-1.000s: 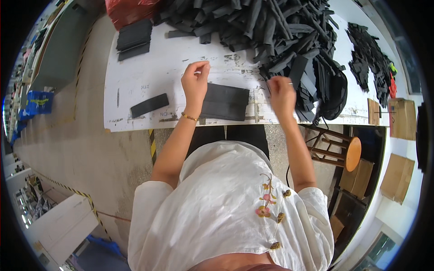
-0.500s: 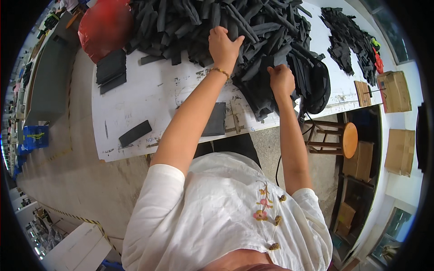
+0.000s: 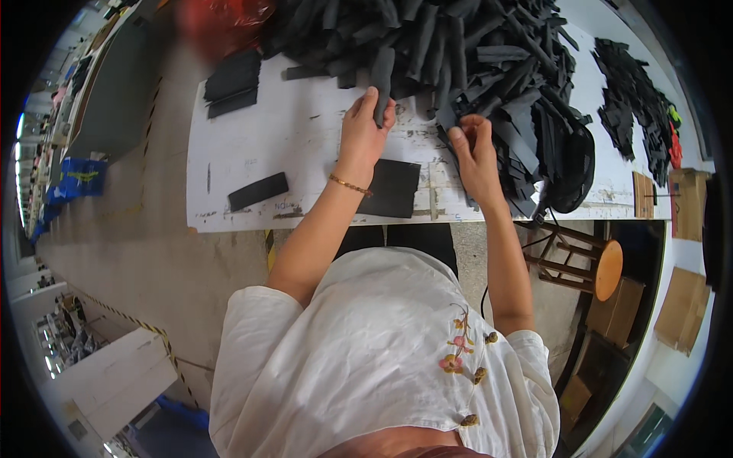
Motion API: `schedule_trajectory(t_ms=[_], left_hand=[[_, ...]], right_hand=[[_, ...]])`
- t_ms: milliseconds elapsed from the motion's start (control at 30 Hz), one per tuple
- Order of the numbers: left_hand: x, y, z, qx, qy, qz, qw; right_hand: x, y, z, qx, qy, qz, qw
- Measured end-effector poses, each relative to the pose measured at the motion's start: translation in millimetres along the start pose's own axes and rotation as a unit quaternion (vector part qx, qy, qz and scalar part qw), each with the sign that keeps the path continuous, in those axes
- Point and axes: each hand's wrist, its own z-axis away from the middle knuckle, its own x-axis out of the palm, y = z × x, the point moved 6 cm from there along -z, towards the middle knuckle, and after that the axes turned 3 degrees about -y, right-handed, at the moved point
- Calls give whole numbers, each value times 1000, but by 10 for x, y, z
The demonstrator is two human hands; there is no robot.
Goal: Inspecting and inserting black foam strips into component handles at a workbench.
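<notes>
My left hand [image 3: 366, 133] is closed around the lower end of a dark grey rolled fabric strip [image 3: 383, 76], lifted over the white table [image 3: 267, 145] at the near edge of a big heap of similar strips [image 3: 427, 38]. My right hand [image 3: 479, 156] is at the heap's right side, thumb and curled fingers apart, beside overlapping flat dark fabric pieces [image 3: 519, 141]. Nothing shows between its fingers. Beneath my left wrist lies a flat dark square piece [image 3: 393, 188]. Farther left, a single dark strip [image 3: 258, 191] rests near the front edge.
A stack of dark pieces [image 3: 232, 82] and a red plastic bag [image 3: 225, 27] are at the far left. A black backpack [image 3: 569, 156] hangs over the table's right front edge, above a wooden stool [image 3: 608, 270]. More dark pieces [image 3: 630, 99] lie far right, near cardboard boxes [image 3: 689, 204].
My left hand has drawn a rolled strip out of the heap towards me. My right hand's fingers have spread from a pinch beside the flat pieces. The whole view has shifted.
</notes>
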Motion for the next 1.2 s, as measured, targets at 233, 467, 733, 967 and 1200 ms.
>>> schedule_trajectory(t_ms=[233, 467, 733, 967, 1200], left_hand=[[-346, 244, 281, -11, 45, 35, 998], [-553, 287, 362, -34, 74, 7, 997], [-486, 317, 434, -20, 19, -41, 999], [-418, 297, 474, -21, -20, -34, 999], [-441, 239, 479, -44, -16, -27, 999]], right_hand=[[432, -376, 312, -148, -79, 92, 982], [549, -562, 417, -171, -71, 99, 978], [508, -705, 407, -207, -62, 188, 958], [456, -780, 322, -251, -40, 216, 943], [447, -836, 297, -293, -29, 276, 915]])
